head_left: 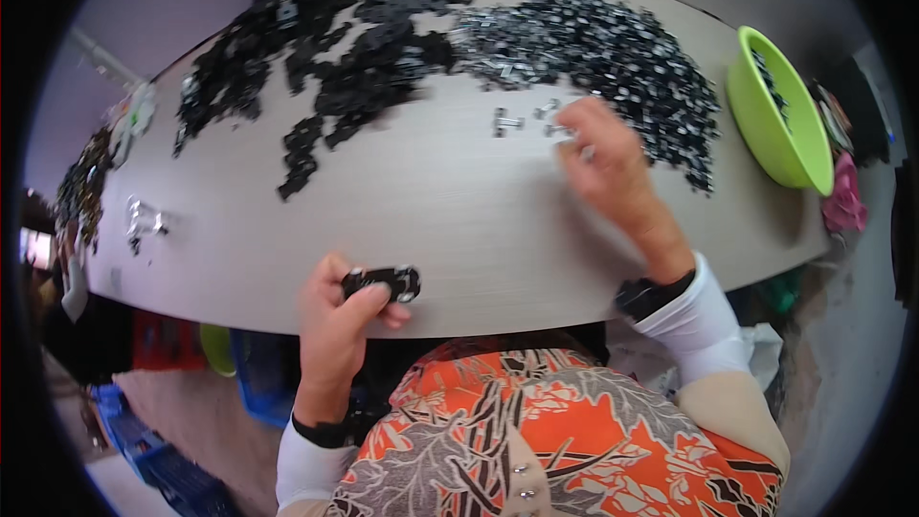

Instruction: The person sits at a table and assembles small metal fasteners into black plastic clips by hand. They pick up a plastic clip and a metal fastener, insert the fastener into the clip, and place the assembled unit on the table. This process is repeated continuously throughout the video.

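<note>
No packages, labels or signs show. At nine o'clock, by the picture's left rim, a small bright rectangle (pixel 36 247) glows pale and pinkish; it may be a screen, too blurred to tell.

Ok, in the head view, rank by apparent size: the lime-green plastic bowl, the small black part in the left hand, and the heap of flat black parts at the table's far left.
1. Heap of flat black parts, largest.
2. Lime-green plastic bowl.
3. Small black part in the left hand, smallest, even though it is nearest the camera.

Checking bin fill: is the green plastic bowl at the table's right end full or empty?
Neither: the tilted green plastic bowl holds a few small dark parts; most of its inside shows bare.
</note>
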Available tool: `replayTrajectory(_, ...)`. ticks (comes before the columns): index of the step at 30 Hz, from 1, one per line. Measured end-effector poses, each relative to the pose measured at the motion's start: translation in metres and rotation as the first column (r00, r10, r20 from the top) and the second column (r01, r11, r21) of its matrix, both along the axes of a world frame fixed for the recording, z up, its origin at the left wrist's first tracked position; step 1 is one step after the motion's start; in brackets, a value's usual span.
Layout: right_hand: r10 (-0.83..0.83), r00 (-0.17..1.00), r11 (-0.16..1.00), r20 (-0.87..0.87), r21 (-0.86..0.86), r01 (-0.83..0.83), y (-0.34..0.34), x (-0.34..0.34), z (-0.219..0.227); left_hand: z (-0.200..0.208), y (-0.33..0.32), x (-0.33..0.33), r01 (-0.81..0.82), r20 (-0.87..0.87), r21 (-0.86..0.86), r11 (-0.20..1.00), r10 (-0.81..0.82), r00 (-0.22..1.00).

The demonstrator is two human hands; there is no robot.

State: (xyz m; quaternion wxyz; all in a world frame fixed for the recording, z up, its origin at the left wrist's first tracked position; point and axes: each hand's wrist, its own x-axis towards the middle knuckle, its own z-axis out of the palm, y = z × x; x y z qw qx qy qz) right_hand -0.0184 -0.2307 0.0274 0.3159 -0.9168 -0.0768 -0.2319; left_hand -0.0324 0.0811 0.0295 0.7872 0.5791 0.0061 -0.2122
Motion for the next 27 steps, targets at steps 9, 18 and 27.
replayTrajectory(9,-0.191,0.978,0.943,-0.088,-0.291,0.158,-0.022,0.030,-0.031,-0.029,0.152,-0.064,-0.177,-0.014,0.715,0.676,0.267,0.964)
replayTrajectory(18,-0.033,0.993,0.993,-0.109,-0.113,0.021,-0.029,0.027,-0.031,0.017,0.116,0.041,-0.562,0.589,0.701,0.439,0.088,0.803)
replayTrajectory(27,-0.075,0.991,0.983,-0.111,0.160,0.092,-0.039,0.008,-0.020,-0.014,0.024,0.132,-0.443,0.519,0.855,0.270,-0.448,0.728)
